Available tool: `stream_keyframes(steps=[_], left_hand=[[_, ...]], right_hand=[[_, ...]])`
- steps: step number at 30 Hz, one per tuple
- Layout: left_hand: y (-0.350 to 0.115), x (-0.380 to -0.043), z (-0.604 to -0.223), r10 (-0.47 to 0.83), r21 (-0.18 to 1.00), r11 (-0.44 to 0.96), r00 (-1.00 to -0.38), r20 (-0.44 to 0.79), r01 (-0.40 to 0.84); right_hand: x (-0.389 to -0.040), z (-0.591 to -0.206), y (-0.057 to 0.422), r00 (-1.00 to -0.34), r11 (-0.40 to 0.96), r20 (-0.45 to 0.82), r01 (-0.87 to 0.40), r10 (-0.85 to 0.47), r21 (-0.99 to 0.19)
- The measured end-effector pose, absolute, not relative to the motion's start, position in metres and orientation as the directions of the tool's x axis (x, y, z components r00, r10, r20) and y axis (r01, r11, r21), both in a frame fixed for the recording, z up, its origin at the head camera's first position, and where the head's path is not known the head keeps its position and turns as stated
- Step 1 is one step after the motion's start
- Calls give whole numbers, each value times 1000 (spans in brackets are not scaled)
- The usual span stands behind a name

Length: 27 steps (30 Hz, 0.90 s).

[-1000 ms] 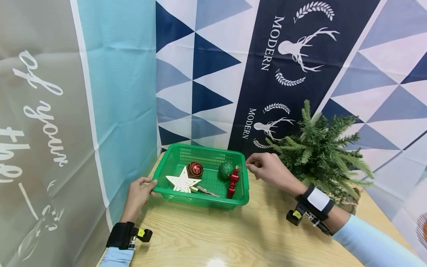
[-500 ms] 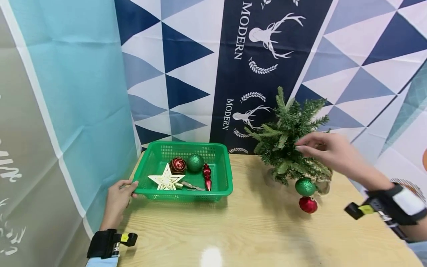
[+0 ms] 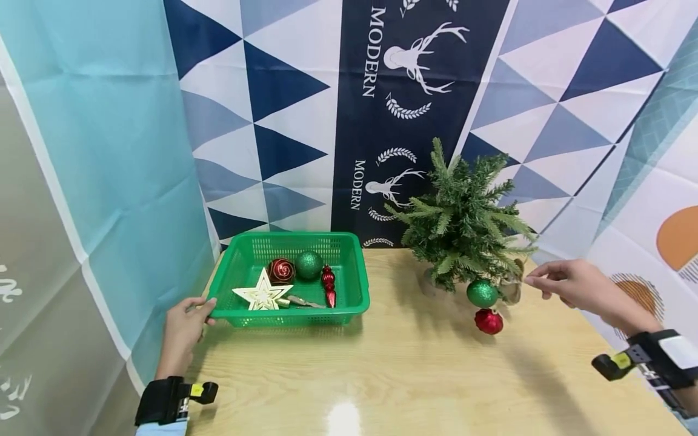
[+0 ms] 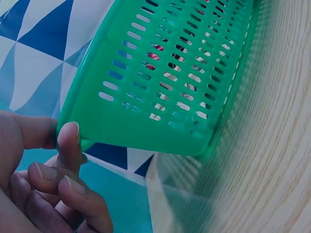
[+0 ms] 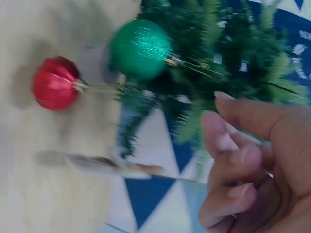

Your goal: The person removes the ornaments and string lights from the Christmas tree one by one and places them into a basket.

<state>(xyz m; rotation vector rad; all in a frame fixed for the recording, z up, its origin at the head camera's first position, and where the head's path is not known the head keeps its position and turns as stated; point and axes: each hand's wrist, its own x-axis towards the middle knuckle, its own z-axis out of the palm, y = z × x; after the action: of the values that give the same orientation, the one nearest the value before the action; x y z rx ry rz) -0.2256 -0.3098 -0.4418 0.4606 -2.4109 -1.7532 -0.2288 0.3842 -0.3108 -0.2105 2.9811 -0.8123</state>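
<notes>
My left hand (image 3: 182,324) pinches the rim of a green plastic basket (image 3: 357,297) at its front left corner; the left wrist view shows a thumb and fingertip at that rim. In the basket lie a star ornament (image 3: 264,293), a dark red swirled ball (image 3: 281,270), a glittery green ball (image 3: 309,265) and a red spindle-shaped ornament (image 3: 328,284). My right hand (image 3: 572,287) is in the air right of a small artificial Christmas tree (image 3: 463,218), fingers loosely curled, nothing visible in them. Hanging from the tree are a green bauble (image 3: 482,293) and a red bauble (image 3: 489,321).
A flat brownish ornament (image 3: 511,287) hangs at the tree's right side, close to my right hand. A slim brown-grey piece (image 3: 302,301) lies by the star in the basket. Patterned cloth (image 3: 289,91) stands behind and left of the wooden table (image 3: 382,369).
My right hand has moved from the basket's right side, past the front of the tree, to its right. The head view has turned right. My left hand stays at the basket corner.
</notes>
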Motion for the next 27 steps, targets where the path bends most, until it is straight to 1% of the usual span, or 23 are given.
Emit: stream_keyframes(steps=[2,5,7,10,16,20,27], left_hand=[[-310,-224,-442,-311,940,282,-945,-99,-191],[-309,-223,-444,-310,937,284,-944,-109,-201],[-309,-223,-444,-315,938,285,-943,-104,-199],[-309,-225,-443,-323,941,281,-942,-94,-190],[-309,-226,-441,-325,945,278,-943,-77,-173],[-310,-226,-441,-333,945,279,-940,-72,-171],[-309,-229,-450,-336,942,291,-940,-62,-166]], right_hand=[[-233,-325,381,-991,832,2,-111,-130,-544],[-238,-342,373,-988,784,48,-144,-145,-603],[-241,-349,369,-985,749,81,-170,-154,-640],[-245,-354,366,-984,703,104,-175,-143,-689],[-248,-351,367,-991,621,44,-114,-127,-776],[-249,-350,364,-989,607,36,-115,-141,-786],[-247,-350,364,-991,659,98,-137,-96,-739]])
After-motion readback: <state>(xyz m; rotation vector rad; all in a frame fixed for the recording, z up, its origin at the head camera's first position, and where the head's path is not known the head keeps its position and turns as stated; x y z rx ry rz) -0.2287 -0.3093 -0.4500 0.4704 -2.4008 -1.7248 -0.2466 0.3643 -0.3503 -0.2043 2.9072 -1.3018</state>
